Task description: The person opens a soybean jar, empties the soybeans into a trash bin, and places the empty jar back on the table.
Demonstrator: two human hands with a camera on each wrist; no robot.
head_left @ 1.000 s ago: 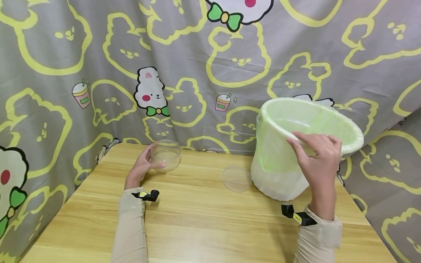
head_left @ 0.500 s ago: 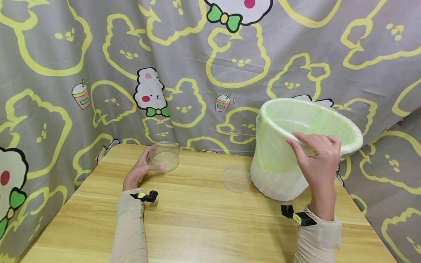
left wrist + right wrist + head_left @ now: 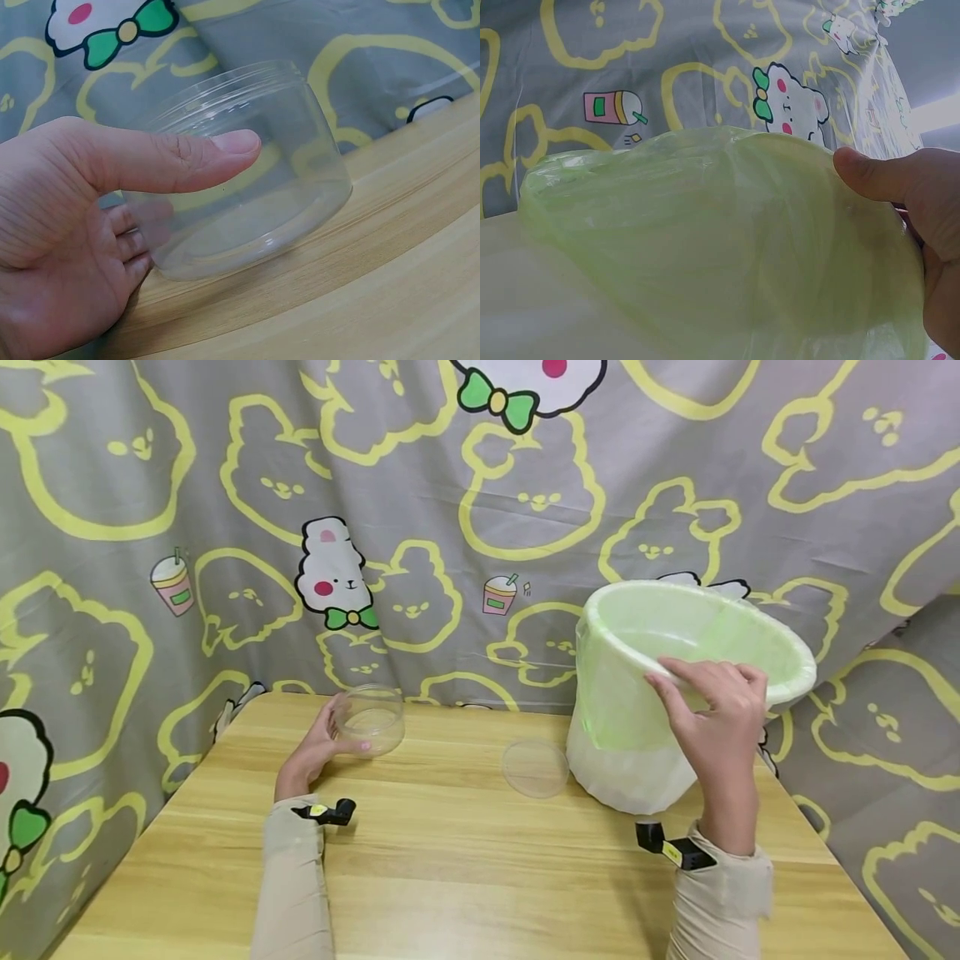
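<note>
At the table's far left my left hand [image 3: 315, 747] grips a clear round plastic jar [image 3: 372, 722] by its side. The left wrist view shows the thumb across the front of the jar [image 3: 247, 217] and the other fingers behind it; its threaded mouth is uncovered. On the right, my right hand [image 3: 720, 710] pinches the near rim of a white trash can [image 3: 622, 777]. A light green trash bag [image 3: 622, 702] lines the can and folds down over its outside. The right wrist view shows the thumb on top of the bag-covered rim, the bag [image 3: 705, 247] filling much of the view.
A clear flat disc [image 3: 535, 768], like a lid, lies on the wooden table [image 3: 450, 877] just left of the can. Behind the table hangs a grey patterned curtain [image 3: 420, 485]. A small black camera sits on each wrist.
The left hand and the jar have shifted slightly left and toward me. The right hand keeps its pinch on the can's rim. The whole head view has moved slightly.
</note>
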